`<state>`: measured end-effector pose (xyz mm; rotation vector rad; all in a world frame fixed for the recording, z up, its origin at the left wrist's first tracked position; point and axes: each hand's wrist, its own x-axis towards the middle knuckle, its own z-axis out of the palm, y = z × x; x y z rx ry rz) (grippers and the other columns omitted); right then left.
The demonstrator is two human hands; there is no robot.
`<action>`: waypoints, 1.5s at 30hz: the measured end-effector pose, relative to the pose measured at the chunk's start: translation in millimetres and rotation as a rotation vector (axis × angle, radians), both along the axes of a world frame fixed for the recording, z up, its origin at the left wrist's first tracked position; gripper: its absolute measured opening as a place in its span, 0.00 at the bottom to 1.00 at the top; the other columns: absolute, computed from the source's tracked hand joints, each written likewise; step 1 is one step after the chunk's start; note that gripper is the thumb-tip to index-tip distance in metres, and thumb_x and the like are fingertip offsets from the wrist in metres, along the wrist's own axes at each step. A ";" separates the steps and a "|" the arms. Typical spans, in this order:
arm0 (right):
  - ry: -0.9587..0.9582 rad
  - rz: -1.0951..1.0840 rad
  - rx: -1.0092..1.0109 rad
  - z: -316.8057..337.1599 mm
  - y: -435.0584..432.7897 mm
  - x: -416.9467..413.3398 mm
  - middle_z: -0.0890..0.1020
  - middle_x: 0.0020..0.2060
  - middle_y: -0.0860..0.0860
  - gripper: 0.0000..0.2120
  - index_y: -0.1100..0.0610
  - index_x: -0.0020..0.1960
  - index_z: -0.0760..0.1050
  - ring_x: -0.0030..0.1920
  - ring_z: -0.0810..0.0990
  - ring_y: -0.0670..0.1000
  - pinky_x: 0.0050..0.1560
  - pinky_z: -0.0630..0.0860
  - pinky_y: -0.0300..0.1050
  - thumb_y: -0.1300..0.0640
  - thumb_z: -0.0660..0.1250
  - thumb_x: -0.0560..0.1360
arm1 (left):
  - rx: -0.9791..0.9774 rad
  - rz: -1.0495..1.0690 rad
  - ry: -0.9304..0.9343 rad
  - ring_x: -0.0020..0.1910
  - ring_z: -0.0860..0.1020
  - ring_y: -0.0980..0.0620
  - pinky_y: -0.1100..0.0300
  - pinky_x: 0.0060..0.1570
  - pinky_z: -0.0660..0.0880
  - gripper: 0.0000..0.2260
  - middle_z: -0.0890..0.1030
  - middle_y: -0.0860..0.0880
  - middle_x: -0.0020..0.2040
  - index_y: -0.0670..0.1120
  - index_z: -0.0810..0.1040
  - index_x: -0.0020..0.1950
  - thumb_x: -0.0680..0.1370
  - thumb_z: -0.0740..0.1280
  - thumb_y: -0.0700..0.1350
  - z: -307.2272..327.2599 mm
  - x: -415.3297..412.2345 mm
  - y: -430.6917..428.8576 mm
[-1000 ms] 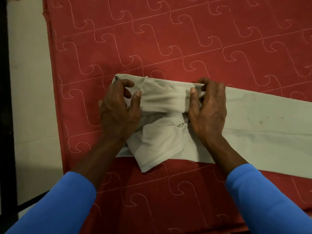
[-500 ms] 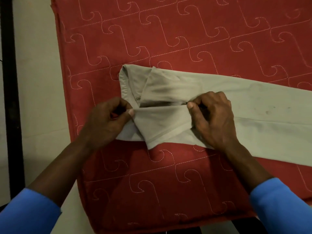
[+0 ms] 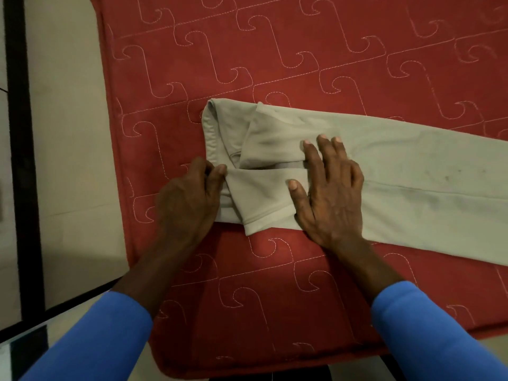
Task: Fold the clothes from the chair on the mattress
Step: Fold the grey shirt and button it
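Observation:
A pale grey-beige garment (image 3: 412,171) lies across the red quilted mattress (image 3: 275,56), running off the right edge of the view. Its two sleeves are folded in over its left end. My left hand (image 3: 189,199) pinches the left edge of the nearer folded sleeve (image 3: 261,199) between thumb and fingers. My right hand (image 3: 330,188) lies flat on the garment with straight, spread fingers, pressing the sleeves down just right of the fold. Both forearms wear blue sleeves.
The mattress's left edge (image 3: 110,133) and near corner (image 3: 176,369) border a pale floor (image 3: 68,160). A dark vertical bar (image 3: 22,160) stands at the far left. The chair is not in view.
My right hand let go of its pinch and now presses flat on the garment. The near sleeve lies flatter. The left hand keeps its pinch at the sleeve's left edge.

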<state>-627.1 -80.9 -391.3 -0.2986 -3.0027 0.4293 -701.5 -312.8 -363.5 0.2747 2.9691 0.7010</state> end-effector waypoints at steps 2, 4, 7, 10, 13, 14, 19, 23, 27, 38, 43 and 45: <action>-0.059 0.011 0.041 -6.0 -0.1 -1.1 0.54 0.84 0.55 0.35 0.52 0.84 0.53 0.84 0.48 0.56 0.78 0.54 0.57 0.35 0.46 0.83 | -0.027 0.010 0.039 0.30 0.77 0.48 0.52 0.33 0.73 0.22 0.78 0.51 0.34 0.48 0.75 0.49 0.84 0.56 0.65 -5.5 -6.7 -4.7; -0.065 0.016 0.050 -7.0 -1.4 -2.2 0.51 0.84 0.54 0.36 0.52 0.85 0.49 0.84 0.45 0.55 0.80 0.52 0.58 0.34 0.44 0.83 | -0.052 0.037 0.069 0.36 0.77 0.49 0.49 0.41 0.74 0.21 0.78 0.51 0.39 0.49 0.75 0.50 0.84 0.58 0.66 -6.2 -8.9 -5.6; 0.000 0.001 0.018 -5.8 -2.7 -1.2 0.52 0.84 0.55 0.35 0.54 0.85 0.50 0.84 0.47 0.56 0.80 0.53 0.58 0.37 0.46 0.84 | -0.056 0.046 0.181 0.45 0.76 0.47 0.44 0.46 0.73 0.21 0.77 0.49 0.47 0.48 0.76 0.55 0.84 0.57 0.65 5.0 1.1 3.2; 0.155 -0.035 -0.134 -5.8 -2.7 2.2 0.59 0.82 0.57 0.31 0.57 0.83 0.56 0.83 0.54 0.57 0.78 0.58 0.60 0.46 0.54 0.84 | 0.004 -0.166 0.207 0.45 0.75 0.49 0.49 0.45 0.69 0.19 0.77 0.49 0.46 0.47 0.78 0.56 0.84 0.60 0.62 12.6 19.4 22.7; 0.232 -0.040 -0.232 -7.9 -3.2 4.4 0.63 0.80 0.59 0.29 0.59 0.81 0.62 0.82 0.59 0.58 0.77 0.61 0.61 0.53 0.61 0.81 | -0.099 -0.461 0.175 0.45 0.75 0.49 0.53 0.43 0.70 0.18 0.77 0.48 0.48 0.48 0.78 0.58 0.81 0.65 0.62 -1.1 24.0 27.4; 0.248 -0.048 -0.240 -8.2 -3.5 4.3 0.66 0.79 0.60 0.28 0.60 0.79 0.64 0.80 0.62 0.60 0.77 0.62 0.60 0.55 0.62 0.81 | -0.119 -0.462 0.145 0.46 0.76 0.48 0.52 0.43 0.72 0.18 0.76 0.48 0.50 0.48 0.77 0.59 0.81 0.65 0.62 -6.4 20.5 24.8; 0.320 -0.205 -0.126 3.5 -6.9 7.7 0.78 0.58 0.54 0.18 0.55 0.67 0.76 0.60 0.75 0.56 0.61 0.67 0.55 0.59 0.67 0.77 | 0.016 -0.265 0.075 0.49 0.75 0.49 0.48 0.48 0.75 0.14 0.76 0.48 0.52 0.47 0.78 0.61 0.82 0.68 0.56 -13.2 18.1 18.4; 0.281 -0.539 -0.317 27.9 -12.5 14.3 0.79 0.48 0.45 0.13 0.50 0.60 0.73 0.51 0.75 0.51 0.55 0.60 0.48 0.57 0.61 0.77 | 0.012 -0.155 0.046 0.55 0.76 0.49 0.50 0.54 0.73 0.19 0.76 0.48 0.57 0.48 0.79 0.65 0.81 0.65 0.59 -11.0 31.9 24.8; -0.088 -0.679 -0.344 39.9 -19.1 21.3 0.80 0.46 0.44 0.15 0.47 0.54 0.77 0.54 0.75 0.51 0.55 0.58 0.49 0.38 0.59 0.80 | -0.051 -0.148 0.039 0.59 0.73 0.49 0.52 0.55 0.69 0.24 0.75 0.48 0.60 0.50 0.77 0.69 0.80 0.64 0.64 -10.5 40.3 28.8; -0.084 -0.672 -0.606 36.8 -14.6 21.8 0.80 0.35 0.44 0.17 0.50 0.38 0.75 0.50 0.78 0.53 0.53 0.59 0.49 0.39 0.66 0.78 | 0.226 -0.005 -0.072 0.55 0.78 0.52 0.52 0.51 0.79 0.27 0.74 0.50 0.64 0.55 0.71 0.74 0.77 0.75 0.56 -0.2 24.9 29.0; -0.106 -0.589 -0.484 34.3 -12.8 21.5 0.78 0.36 0.42 0.16 0.49 0.38 0.74 0.51 0.73 0.50 0.53 0.59 0.49 0.40 0.66 0.78 | 0.242 0.129 -0.121 0.47 0.79 0.56 0.48 0.51 0.80 0.19 0.78 0.52 0.56 0.54 0.78 0.64 0.76 0.76 0.54 4.1 3.2 35.2; -0.106 -0.555 -0.457 34.9 -13.5 22.9 0.78 0.38 0.42 0.14 0.49 0.40 0.74 0.51 0.73 0.51 0.54 0.60 0.49 0.41 0.66 0.78 | 0.237 0.153 -0.081 0.52 0.79 0.54 0.44 0.55 0.79 0.19 0.76 0.51 0.60 0.54 0.76 0.67 0.77 0.73 0.53 7.0 9.0 40.5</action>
